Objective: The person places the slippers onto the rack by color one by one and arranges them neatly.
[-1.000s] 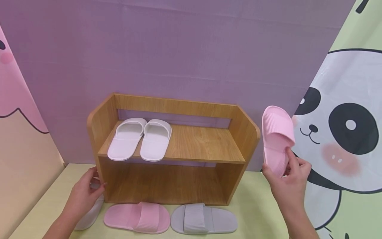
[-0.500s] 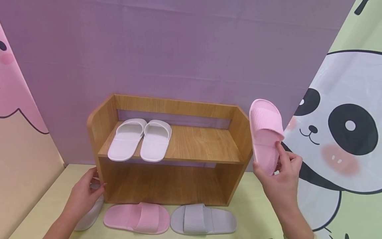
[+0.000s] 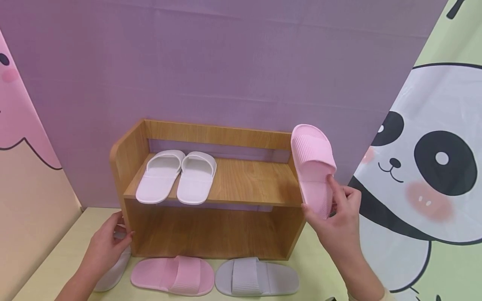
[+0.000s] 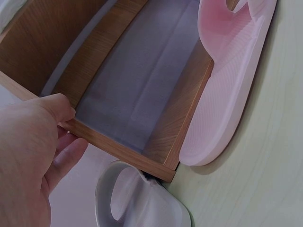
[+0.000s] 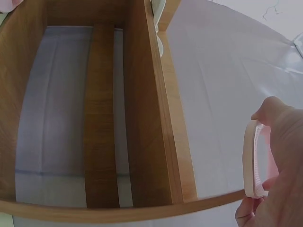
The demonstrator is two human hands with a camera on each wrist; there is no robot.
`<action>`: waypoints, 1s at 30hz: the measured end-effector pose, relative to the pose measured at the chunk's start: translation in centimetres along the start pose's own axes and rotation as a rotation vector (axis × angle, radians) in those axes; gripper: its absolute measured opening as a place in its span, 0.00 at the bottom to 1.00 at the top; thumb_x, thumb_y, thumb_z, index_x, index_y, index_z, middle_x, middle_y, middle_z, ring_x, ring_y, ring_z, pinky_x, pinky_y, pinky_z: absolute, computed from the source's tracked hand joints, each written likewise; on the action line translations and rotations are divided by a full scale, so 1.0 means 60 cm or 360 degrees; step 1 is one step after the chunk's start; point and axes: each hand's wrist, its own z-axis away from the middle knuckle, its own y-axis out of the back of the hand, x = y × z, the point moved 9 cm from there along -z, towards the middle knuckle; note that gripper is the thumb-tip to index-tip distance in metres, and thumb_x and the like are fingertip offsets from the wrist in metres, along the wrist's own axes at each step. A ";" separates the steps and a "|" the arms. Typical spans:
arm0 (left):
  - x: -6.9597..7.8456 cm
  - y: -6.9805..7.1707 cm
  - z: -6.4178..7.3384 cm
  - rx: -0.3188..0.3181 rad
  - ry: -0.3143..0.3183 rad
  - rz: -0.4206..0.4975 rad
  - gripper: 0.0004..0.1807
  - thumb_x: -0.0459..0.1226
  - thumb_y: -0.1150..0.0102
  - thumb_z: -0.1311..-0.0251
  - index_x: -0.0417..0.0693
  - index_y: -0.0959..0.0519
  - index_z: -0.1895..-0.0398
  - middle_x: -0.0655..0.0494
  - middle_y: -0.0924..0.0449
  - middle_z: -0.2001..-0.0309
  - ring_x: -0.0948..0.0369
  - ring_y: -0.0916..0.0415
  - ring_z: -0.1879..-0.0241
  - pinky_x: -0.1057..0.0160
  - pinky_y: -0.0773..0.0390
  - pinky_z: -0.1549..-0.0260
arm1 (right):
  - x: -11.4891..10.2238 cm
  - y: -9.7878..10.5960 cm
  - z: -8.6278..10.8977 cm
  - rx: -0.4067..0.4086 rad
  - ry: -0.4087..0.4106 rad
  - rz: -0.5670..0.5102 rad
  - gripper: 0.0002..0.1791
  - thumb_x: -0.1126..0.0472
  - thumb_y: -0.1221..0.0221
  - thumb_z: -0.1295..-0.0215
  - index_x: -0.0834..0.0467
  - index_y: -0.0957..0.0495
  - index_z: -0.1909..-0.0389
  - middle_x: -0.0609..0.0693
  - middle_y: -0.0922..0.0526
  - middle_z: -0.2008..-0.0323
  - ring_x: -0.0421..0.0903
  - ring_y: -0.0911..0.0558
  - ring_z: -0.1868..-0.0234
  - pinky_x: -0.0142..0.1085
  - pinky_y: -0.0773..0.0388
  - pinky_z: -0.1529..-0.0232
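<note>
My right hand [image 3: 337,219] pinches a pink slipper [image 3: 312,163] by its heel end, toe pointing up. That slipper overlaps the right side panel of the wooden shoe rack [image 3: 260,179] in the head view; in the right wrist view it shows edge-on, beside the rack's upper side. With the left hand [image 3: 107,246] I grip the front edge of the rack's left panel, thumb inside and fingers outside in the left wrist view. Two white slippers [image 3: 160,175] lie side by side on the left half of the top shelf, toes toward the back.
In front of the rack lie a pink slipper [image 3: 150,274] and a grey slipper [image 3: 278,277], end to end. A pale slipper [image 3: 113,274] stands left of the rack, partly hidden behind my left hand. A purple cloth [image 3: 226,62] hangs behind, a panda-print cloth [image 3: 444,159] at right.
My right hand has carried the pink slipper leftward, from beside the rack to in front of its right panel. The left hand keeps its place on the rack.
</note>
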 end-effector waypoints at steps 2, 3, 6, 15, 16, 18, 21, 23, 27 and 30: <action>-0.001 0.000 0.000 0.0000 -0.0004 0.0007 0.35 0.24 0.24 0.38 0.36 0.28 0.30 0.43 0.16 0.50 0.47 0.13 0.55 0.66 0.12 0.64 | -0.005 -0.005 -0.001 -0.0015 0.0018 -0.0003 0.51 0.66 0.20 0.45 0.57 0.28 0.18 0.63 0.33 0.41 0.44 0.30 0.50 0.18 0.29 0.54; -0.001 0.000 0.000 0.0002 -0.0006 0.0011 0.35 0.24 0.24 0.38 0.36 0.28 0.30 0.43 0.16 0.50 0.46 0.13 0.55 0.65 0.11 0.65 | -0.008 -0.008 -0.001 -0.0018 0.0027 -0.0010 0.51 0.66 0.20 0.45 0.57 0.28 0.19 0.63 0.33 0.42 0.44 0.30 0.50 0.18 0.29 0.54; -0.001 0.000 0.000 0.0002 -0.0010 0.0028 0.35 0.25 0.23 0.38 0.35 0.29 0.30 0.43 0.16 0.50 0.46 0.13 0.55 0.64 0.11 0.65 | -0.015 -0.014 -0.001 -0.0025 0.0057 -0.0025 0.50 0.66 0.20 0.46 0.59 0.28 0.19 0.64 0.33 0.43 0.45 0.30 0.50 0.18 0.29 0.55; 0.001 0.000 -0.001 0.0014 -0.0008 0.0006 0.35 0.23 0.25 0.39 0.36 0.29 0.29 0.44 0.16 0.50 0.48 0.14 0.55 0.66 0.12 0.65 | -0.025 -0.045 0.001 -0.0121 0.0051 0.0015 0.52 0.62 0.18 0.46 0.59 0.28 0.19 0.63 0.33 0.43 0.46 0.30 0.48 0.26 0.25 0.54; 0.001 0.000 -0.001 0.0015 -0.0009 0.0006 0.35 0.23 0.25 0.39 0.36 0.29 0.29 0.44 0.16 0.50 0.48 0.14 0.55 0.67 0.12 0.65 | -0.026 -0.050 0.000 -0.0143 0.0038 0.0027 0.52 0.62 0.18 0.45 0.59 0.29 0.18 0.62 0.33 0.42 0.47 0.30 0.46 0.29 0.22 0.53; 0.002 0.001 -0.002 0.0014 -0.0016 0.0013 0.35 0.24 0.25 0.39 0.35 0.29 0.29 0.43 0.16 0.51 0.47 0.14 0.56 0.67 0.12 0.65 | -0.027 -0.061 0.000 -0.0197 0.0009 0.0037 0.52 0.61 0.19 0.44 0.59 0.30 0.18 0.62 0.33 0.41 0.50 0.30 0.43 0.39 0.16 0.50; 0.003 0.001 -0.001 0.0010 -0.0013 0.0018 0.35 0.24 0.25 0.38 0.35 0.29 0.29 0.43 0.16 0.50 0.47 0.14 0.56 0.67 0.12 0.65 | -0.029 -0.078 0.001 -0.0292 -0.0050 0.0015 0.51 0.60 0.19 0.42 0.60 0.31 0.17 0.62 0.34 0.40 0.55 0.31 0.39 0.55 0.13 0.48; 0.003 0.001 0.000 0.0001 -0.0005 0.0023 0.35 0.24 0.25 0.38 0.35 0.29 0.29 0.43 0.16 0.50 0.47 0.14 0.55 0.67 0.12 0.65 | -0.029 -0.088 0.001 -0.0356 -0.0106 0.0005 0.50 0.59 0.20 0.40 0.60 0.31 0.17 0.62 0.34 0.39 0.58 0.31 0.38 0.58 0.14 0.46; 0.002 0.000 -0.001 -0.0009 0.0008 0.0028 0.35 0.24 0.25 0.38 0.35 0.29 0.29 0.42 0.17 0.49 0.46 0.13 0.54 0.68 0.13 0.64 | -0.024 -0.108 -0.001 -0.0477 -0.0236 0.0030 0.50 0.56 0.21 0.39 0.60 0.32 0.17 0.63 0.36 0.39 0.59 0.34 0.36 0.57 0.17 0.44; 0.003 0.000 -0.002 -0.0005 -0.0003 0.0030 0.35 0.23 0.25 0.38 0.35 0.29 0.29 0.41 0.16 0.49 0.46 0.13 0.54 0.67 0.13 0.64 | -0.018 -0.119 -0.003 -0.0545 -0.0327 0.0089 0.48 0.53 0.23 0.38 0.60 0.31 0.18 0.63 0.36 0.39 0.59 0.34 0.36 0.54 0.20 0.45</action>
